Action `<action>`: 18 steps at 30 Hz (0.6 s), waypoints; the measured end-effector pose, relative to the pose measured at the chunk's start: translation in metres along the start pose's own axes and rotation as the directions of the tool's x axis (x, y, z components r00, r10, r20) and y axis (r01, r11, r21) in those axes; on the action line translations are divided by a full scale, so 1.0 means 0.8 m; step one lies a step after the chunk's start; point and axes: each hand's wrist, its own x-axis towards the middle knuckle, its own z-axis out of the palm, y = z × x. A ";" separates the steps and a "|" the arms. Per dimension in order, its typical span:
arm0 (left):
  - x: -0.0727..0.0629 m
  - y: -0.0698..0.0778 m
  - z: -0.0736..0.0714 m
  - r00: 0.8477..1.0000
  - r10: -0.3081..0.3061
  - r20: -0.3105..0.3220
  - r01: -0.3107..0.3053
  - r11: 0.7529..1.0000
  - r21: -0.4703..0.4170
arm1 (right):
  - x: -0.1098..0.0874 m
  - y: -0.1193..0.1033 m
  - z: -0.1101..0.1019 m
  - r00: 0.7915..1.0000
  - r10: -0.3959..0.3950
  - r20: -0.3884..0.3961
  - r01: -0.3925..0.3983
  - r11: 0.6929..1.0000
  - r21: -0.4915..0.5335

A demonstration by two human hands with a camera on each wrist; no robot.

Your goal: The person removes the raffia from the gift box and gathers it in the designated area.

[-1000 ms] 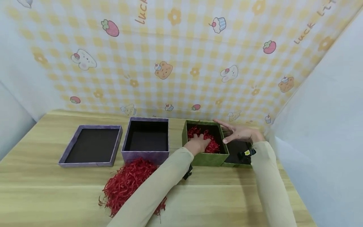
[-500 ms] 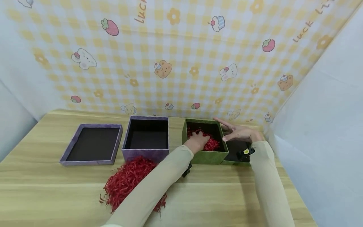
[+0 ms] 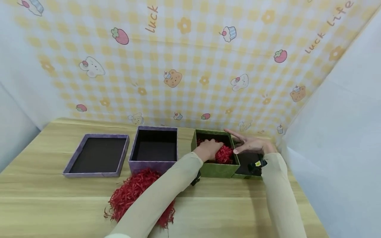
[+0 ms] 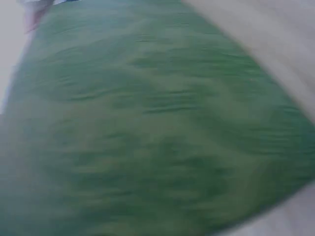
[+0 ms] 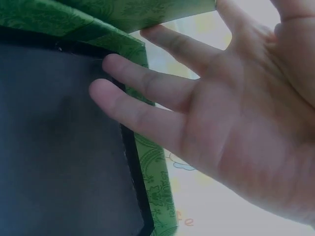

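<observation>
My left hand (image 3: 208, 149) reaches down into a green box (image 3: 220, 171), over red shredded paper (image 3: 224, 154). Its fingertips are hidden among the shreds, so I cannot tell whether they grip any. At the box's right wall, my right hand (image 3: 252, 145) spreads its thumb and fingers, with the thumb tip right at the rim. In the right wrist view its fingers (image 5: 152, 88) are extended, reaching over the edge of a green lid (image 5: 152, 169) with a black inside. The left wrist view is blurred and filled by the green box's patterned outer wall (image 4: 147, 113).
Left of the green box stands a purple box (image 3: 153, 166) with a black interior. Its purple lid (image 3: 92, 174) lies inside up at the far left. A loose heap of red shredded paper (image 3: 131, 190) sits in front, partly under my left sleeve (image 3: 160, 198). A patterned cloth backs the table.
My left hand has shifted slightly within the green box and its fingers now sit deeper, bending out of sight in the shreds. The right hand stays at the box's side. The head view tilted a little.
</observation>
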 end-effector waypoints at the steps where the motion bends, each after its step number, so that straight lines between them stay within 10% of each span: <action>1: -0.002 -0.001 -0.005 1.000 0.018 -0.003 -0.018 1.000 -0.025 | 0.000 0.001 0.001 1.000 0.002 -0.001 -0.002 1.000 0.006; 8: -0.025 -0.002 -0.037 0.995 0.096 0.032 -0.092 0.988 -0.125 | -0.002 0.005 0.001 1.000 -0.017 -0.005 0.018 0.997 0.070; 18: -0.061 0.004 -0.068 0.987 0.161 -0.014 -0.161 0.986 -0.051 | 0.000 0.015 -0.001 0.996 -0.090 0.025 0.087 0.994 0.073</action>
